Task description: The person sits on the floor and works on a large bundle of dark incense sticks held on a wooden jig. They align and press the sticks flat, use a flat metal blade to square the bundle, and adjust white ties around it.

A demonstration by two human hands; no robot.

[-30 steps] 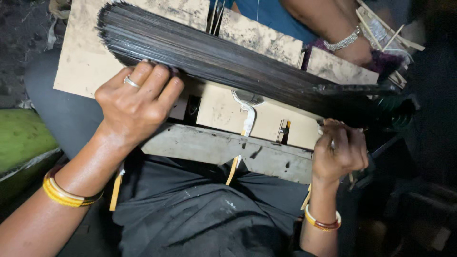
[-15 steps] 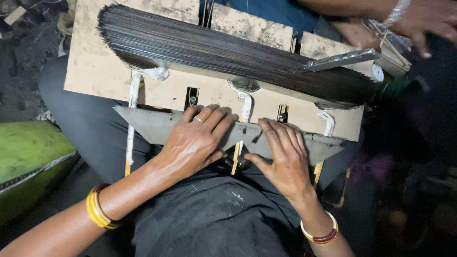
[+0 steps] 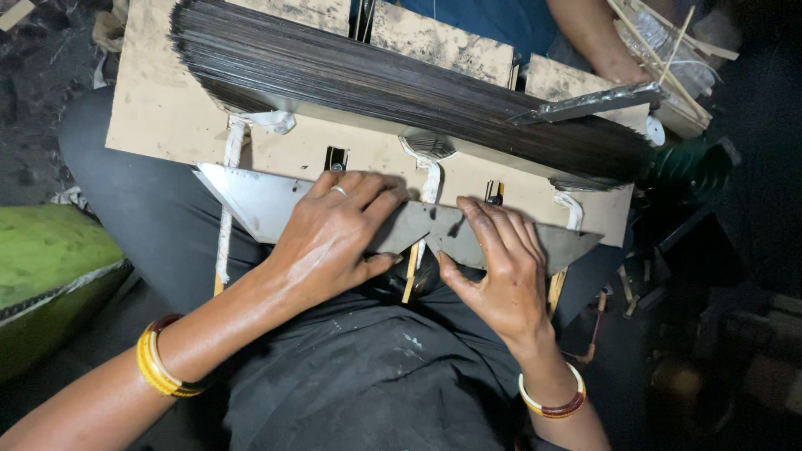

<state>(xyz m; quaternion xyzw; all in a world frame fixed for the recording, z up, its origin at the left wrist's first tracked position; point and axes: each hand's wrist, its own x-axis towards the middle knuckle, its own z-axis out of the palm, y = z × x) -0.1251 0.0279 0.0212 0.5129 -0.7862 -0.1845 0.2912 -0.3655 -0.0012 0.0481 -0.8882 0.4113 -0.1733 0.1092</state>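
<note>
A pale wooden board (image 3: 159,108) lies across my lap with a wide row of thin dark sticks (image 3: 393,83) spread over it. Along its near edge sits a long grey metal strip (image 3: 251,196) with pointed ends. My left hand (image 3: 334,234), a ring on one finger, lies flat on the strip's middle. My right hand (image 3: 497,263) presses on the strip further right, thumb under its near edge. White cloth ties (image 3: 234,150) and thin bamboo slats (image 3: 409,271) hang from the board.
Another person's arm (image 3: 589,38) reaches in at the top right beside a second metal strip (image 3: 585,102) lying on the sticks. Loose bamboo sticks (image 3: 660,42) lie at the far right. A green object (image 3: 46,267) sits at the left.
My left hand came off the board's upper face and my right hand off the stick bundle's end. Both now lie flat on the grey metal strip, which sits closer to me.
</note>
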